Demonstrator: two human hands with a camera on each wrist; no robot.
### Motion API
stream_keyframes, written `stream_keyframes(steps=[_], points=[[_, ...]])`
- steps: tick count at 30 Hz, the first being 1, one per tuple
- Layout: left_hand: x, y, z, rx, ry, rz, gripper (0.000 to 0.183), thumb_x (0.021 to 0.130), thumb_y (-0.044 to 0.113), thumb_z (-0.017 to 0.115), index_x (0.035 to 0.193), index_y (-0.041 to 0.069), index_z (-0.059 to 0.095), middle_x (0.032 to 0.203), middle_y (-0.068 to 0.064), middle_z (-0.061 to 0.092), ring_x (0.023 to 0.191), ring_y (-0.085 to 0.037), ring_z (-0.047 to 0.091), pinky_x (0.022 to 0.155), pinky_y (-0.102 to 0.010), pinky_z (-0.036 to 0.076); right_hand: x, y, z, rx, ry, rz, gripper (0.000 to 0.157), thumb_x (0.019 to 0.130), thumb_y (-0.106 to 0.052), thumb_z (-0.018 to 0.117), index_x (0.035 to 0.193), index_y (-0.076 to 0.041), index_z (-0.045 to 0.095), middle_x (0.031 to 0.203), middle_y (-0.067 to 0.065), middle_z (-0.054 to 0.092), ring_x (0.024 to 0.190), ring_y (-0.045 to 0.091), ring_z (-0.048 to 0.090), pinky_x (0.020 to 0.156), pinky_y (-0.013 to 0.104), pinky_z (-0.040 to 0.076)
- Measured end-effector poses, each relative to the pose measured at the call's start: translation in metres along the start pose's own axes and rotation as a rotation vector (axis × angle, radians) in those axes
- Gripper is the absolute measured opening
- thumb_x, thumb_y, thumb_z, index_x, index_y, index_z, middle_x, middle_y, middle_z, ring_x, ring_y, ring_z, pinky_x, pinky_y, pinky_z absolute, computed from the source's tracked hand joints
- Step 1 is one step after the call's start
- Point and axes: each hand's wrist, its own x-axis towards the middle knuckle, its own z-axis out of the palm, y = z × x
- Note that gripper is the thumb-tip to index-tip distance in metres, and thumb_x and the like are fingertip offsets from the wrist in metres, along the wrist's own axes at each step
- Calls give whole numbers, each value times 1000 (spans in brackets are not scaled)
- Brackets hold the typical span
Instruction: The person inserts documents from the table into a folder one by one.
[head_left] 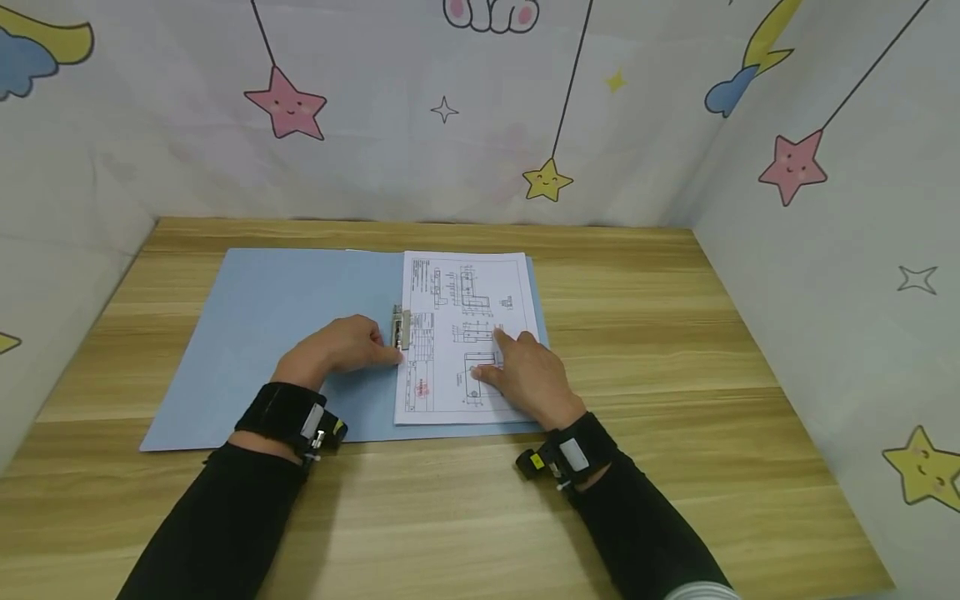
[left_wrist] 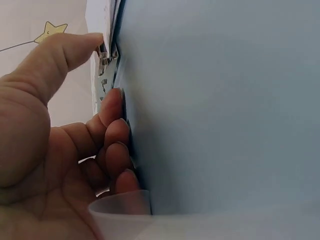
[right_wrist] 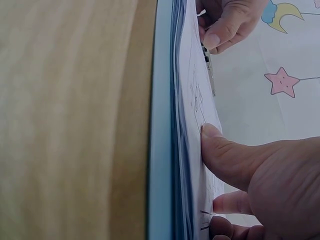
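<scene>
A light blue file folder (head_left: pixel 300 283) lies spread open on the table, its metal clip (head_left: pixel 398 327) near the fold. On its right half sits a stack of papers (head_left: pixel 450 408), the top sheet printed with technical drawings and a red stamp. My left hand (head_left: pixel 341 346) is at the clip: the thumb reaches the papers' left edge and the other fingertips rest on the folder. In the left wrist view, the thumb tip is beside the clip (left_wrist: pixel 105 65). My right hand (head_left: pixel 536 379) rests on the top sheet, thumb and index finger spread apart, fingertips touching the paper.
The wood-grain table (head_left: pixel 675 500) extends on all sides of the folder. White fabric walls (head_left: pixel 375 167) with printed stars stand behind and at both sides. A strap with a small camera (head_left: pixel 330 429) is on each wrist. A pale round rim (head_left: pixel 701 592) shows at the bottom edge.
</scene>
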Motion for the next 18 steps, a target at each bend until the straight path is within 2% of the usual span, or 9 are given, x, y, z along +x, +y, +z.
stream_keyframes(steps=[3,5,7,9,11,14,18], points=[[-4,1,7,7,41,19,36,87,39,68,93,4,63,84,-8,57,74,-23,50,61,-34,39,0,0,0,1,-8,5,78,86,-54,65,144,-5,45,109,17,61,78,21,54,55,32,44],[-4,6,17,40,102,24,35,89,38,66,99,5,62,90,-10,59,79,-25,52,70,-41,43,0,3,1,2,-8,15,79,86,-55,65,144,-6,44,109,17,61,79,21,53,56,32,44],[-5,16,28,85,176,16,38,91,38,64,106,4,60,97,-13,60,87,-30,54,79,-51,44,-1,8,0,1,-6,31,79,86,-56,65,145,-7,44,108,16,61,80,20,53,56,33,44],[-7,28,37,138,253,2,44,91,39,63,113,1,59,106,-16,59,96,-36,53,85,-61,40,-2,14,-2,-1,-3,40,80,86,-56,64,145,-8,43,109,15,62,82,20,53,57,33,44],[-11,40,44,191,304,3,52,90,40,64,120,-2,57,114,-21,56,105,-40,48,90,-65,36,-3,20,-4,0,-3,50,80,86,-56,64,146,-9,42,109,14,61,83,20,52,58,33,44],[-17,51,52,239,321,10,64,88,44,65,128,-4,54,127,-24,51,118,-44,41,95,-67,32,-3,28,-8,1,-15,52,79,86,-56,64,147,-10,41,112,15,61,85,22,52,61,35,45],[-23,54,56,274,258,41,78,87,52,64,141,-1,44,147,-22,40,136,-45,27,105,-73,17,-5,43,-13,18,-13,57,76,87,-53,65,146,-10,43,116,17,61,89,23,53,69,37,47]])
